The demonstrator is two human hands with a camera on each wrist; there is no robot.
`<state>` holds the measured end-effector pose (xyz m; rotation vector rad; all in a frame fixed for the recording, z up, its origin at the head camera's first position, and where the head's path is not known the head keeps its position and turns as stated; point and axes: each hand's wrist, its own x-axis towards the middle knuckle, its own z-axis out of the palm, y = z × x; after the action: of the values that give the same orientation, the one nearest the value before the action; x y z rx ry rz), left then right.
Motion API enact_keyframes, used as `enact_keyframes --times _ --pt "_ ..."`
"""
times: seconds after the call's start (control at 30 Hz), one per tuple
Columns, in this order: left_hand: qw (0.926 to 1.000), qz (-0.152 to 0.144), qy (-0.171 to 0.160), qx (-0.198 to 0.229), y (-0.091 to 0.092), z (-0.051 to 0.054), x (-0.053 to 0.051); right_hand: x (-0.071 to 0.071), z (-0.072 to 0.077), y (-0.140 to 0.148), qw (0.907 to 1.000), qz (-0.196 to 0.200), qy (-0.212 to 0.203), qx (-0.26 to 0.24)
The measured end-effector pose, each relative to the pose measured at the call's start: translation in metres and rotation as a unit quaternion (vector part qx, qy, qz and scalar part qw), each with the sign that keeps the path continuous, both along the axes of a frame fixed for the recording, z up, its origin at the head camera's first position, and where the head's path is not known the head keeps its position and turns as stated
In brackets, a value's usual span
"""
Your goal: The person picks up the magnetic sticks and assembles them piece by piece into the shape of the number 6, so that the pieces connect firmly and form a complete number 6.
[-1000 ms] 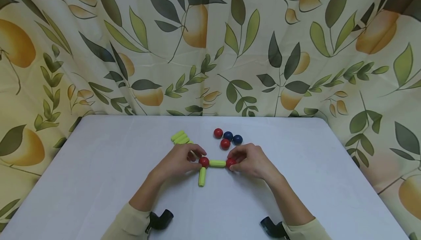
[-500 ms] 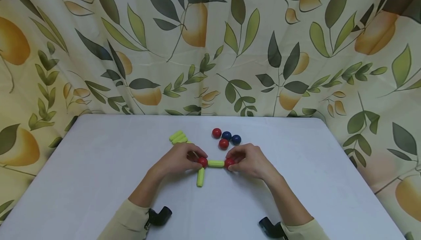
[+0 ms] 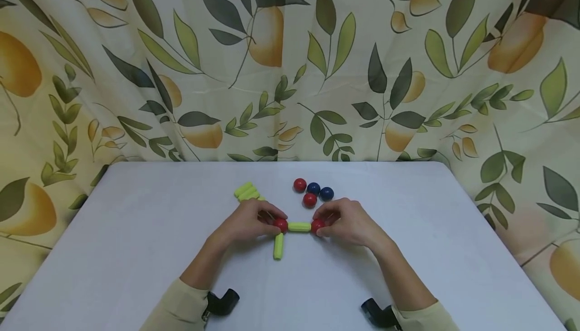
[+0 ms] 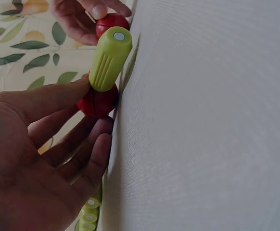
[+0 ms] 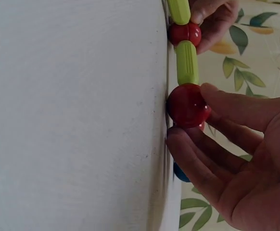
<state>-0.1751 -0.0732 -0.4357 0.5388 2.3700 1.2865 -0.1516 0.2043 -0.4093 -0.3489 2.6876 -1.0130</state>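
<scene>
Red ball (image 4: 99,104) between left fingers (image 4: 97,156), green rod (image 4: 108,62) against it

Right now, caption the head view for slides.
Left hand and right hand pinch glossy red balls joined by a green rod.

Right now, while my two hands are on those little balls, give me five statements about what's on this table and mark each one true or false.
1. The left hand holds a glossy round red ball. True.
2. A ribbed lime-green stick joins that ball to a blue ball. False: it runs to a second red ball.
3. That second red ball is in the right hand's grip. True.
4. Only one stick touches the left hand's ball. False: another lime-green stick also extends from it.
5. Beyond the hands lie two loose red balls and two loose blue balls. True.
</scene>
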Motion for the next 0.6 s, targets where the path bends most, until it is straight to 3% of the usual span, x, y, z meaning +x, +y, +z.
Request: enact_keyframes --times 0.17,0.43,0.6 --pt "1.0 0.0 -0.003 0.0 0.001 0.0 -0.001 -0.001 0.007 0.003 0.9997 -0.019 0.016 -0.004" --pt "1.0 -0.003 0.001 0.007 0.002 -0.001 -0.003 -0.016 0.014 0.012 0.9875 -0.134 0.082 0.003" --pt "1.0 -0.001 0.004 0.006 0.0 -0.003 -0.002 -0.03 0.009 0.015 0.9867 -0.154 0.05 0.018"
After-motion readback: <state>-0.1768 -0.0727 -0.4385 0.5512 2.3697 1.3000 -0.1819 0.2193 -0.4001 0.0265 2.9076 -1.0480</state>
